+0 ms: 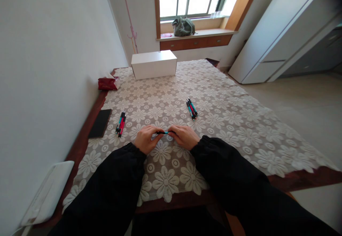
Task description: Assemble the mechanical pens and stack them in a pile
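Between my two hands a black and teal pen (166,132) lies sideways, above the flowered tablecloth. My left hand (148,138) pinches its left end with thumb and fingers. The other end is in the closed fingers of my right hand (184,136). Only the short teal middle and a bit of black show; the rest is covered by my fingers. Left of my hands lies a group of pens (121,123), teal, black and red. Ahead and to the right, several more pens (191,108) in the same colours lie close together.
A black flat pad (100,123) lies at the table's left edge. Farther back are a red tissue pack (108,83) and a long white box (154,65). A white device (50,191) with a cable sits at the near left corner, by the wall.
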Tool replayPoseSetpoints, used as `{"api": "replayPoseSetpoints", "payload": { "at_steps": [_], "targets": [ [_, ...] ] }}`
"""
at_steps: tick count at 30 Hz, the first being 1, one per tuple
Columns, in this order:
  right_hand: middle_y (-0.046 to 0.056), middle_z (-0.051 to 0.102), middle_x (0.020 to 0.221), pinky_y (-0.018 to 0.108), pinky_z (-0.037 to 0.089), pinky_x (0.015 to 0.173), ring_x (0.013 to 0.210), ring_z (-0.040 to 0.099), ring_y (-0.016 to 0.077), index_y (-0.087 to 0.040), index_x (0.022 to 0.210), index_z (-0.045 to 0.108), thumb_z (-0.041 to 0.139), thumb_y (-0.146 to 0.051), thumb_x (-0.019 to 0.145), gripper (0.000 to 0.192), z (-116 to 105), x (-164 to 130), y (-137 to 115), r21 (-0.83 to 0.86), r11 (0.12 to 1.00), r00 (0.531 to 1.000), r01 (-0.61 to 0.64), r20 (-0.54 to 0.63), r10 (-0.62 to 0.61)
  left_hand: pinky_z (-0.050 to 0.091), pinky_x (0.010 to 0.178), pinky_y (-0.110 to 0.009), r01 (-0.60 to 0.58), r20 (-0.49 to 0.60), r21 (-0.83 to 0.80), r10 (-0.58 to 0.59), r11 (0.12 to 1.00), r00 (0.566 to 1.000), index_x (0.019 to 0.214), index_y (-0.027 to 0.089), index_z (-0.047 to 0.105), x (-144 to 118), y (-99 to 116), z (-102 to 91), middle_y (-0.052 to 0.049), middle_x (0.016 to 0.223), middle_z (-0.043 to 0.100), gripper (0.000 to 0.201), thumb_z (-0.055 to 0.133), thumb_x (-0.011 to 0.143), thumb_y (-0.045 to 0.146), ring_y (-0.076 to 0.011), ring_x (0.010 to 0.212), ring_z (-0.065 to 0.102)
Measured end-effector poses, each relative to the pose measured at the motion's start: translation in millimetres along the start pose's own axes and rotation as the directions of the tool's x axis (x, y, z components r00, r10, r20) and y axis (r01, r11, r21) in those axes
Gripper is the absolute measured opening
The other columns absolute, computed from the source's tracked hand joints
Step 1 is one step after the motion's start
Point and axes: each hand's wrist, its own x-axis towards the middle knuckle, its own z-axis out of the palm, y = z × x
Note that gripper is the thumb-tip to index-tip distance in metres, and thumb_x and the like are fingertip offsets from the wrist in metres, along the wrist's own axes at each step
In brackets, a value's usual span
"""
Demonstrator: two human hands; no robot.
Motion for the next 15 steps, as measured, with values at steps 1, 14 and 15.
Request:
{"api": "replayPoseSetpoints", "payload": {
  "at_steps": [1,14,15],
  "targets": [
    [0.003,0.071,0.095,0.028,0.041,0.070,0.083,0.067,0.0189,-0.022,0.104,0.062,0.051,-0.028,0.104,0.012,0.5,0.0,0.4,0.004,1.000,1.000,-0.002,-0.007,0.002,0.054,0.089,-0.039,0.007,-0.004,0.004,-0.007,1.000,1.000,0.100,0.025,0.071,-0.1,0.6,-0.1,-0.002,0.099,0.076,0.008,0.066,0.094,0.027,-0.0222,0.095,0.069],
    [0.003,0.069,0.097,0.027,0.044,0.075,0.086,0.065,0.0187,-0.022,0.102,0.060,0.058,-0.027,0.100,0.005,-1.9,-0.2,-1.5,0.032,0.999,0.992,0.018,-0.126,-0.014,0.049,0.076,-0.034,0.113,0.032,0.145,-0.119,0.983,0.992,0.083,0.023,0.069,1.0,-6.0,-0.4,-0.003,0.080,0.071,0.036,0.047,0.104,0.041,-0.0220,0.082,0.065],
    [0.003,0.069,0.096,0.027,0.044,0.075,0.086,0.065,0.0189,-0.023,0.102,0.060,0.058,-0.027,0.101,0.005,-2.0,-0.3,-1.5,0.032,0.999,0.992,0.015,-0.125,-0.011,0.050,0.077,-0.034,0.105,0.029,0.136,-0.110,0.985,0.994,0.086,0.023,0.070,0.6,-6.1,0.1,-0.003,0.083,0.072,0.030,0.051,0.102,0.039,-0.0223,0.084,0.066]
  ]
}}
